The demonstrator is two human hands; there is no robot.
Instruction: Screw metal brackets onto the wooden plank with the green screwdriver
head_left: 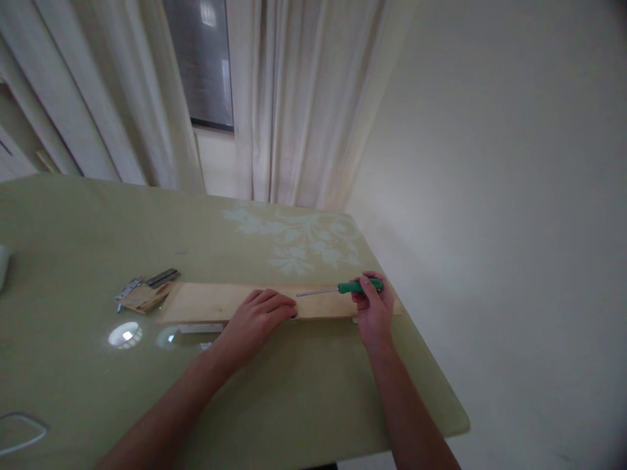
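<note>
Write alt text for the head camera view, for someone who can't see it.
A right hand holds a green-handled screwdriver over a long wooden board, and the left hand rests on the board. Metal pieces lie near the board's left end on a pale green table.

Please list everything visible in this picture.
Wooden board: 1, pale, on table
Screwdriver: 1, green-handled, above board
Metal pieces: at least 2, grey, left of board
Flat piece: 1, brown, beside those
Strip: 1, white, board's near edge
Loop: 1, white, lower left
Object: 1, white, left edge, unclear
Table: 1, pale green, under board
Curtains: 2, cream, behind table
Window: 1, dark, between curtains
Wall: 1, white, right
Left hand: 1, bare, on board
Right hand: 1, bare, gripping screwdriver
</note>
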